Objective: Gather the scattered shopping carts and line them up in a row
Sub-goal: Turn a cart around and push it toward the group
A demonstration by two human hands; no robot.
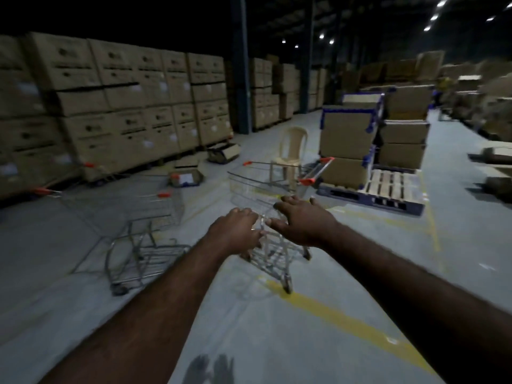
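Your left hand [235,228] had its fingers curled round the near wire edge of the shopping cart [245,187] straight ahead of both hands. Your right hand [302,224] was spread wide at the same edge, gripping nothing I could make out. More carts [149,209] stood close together on the floor [249,328], off to the left of your left hand.

At least three carts [249,187], one chair [294,141]

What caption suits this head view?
Left hand grips a wire shopping cart; right hand spreads open over it, among stacked boxes.
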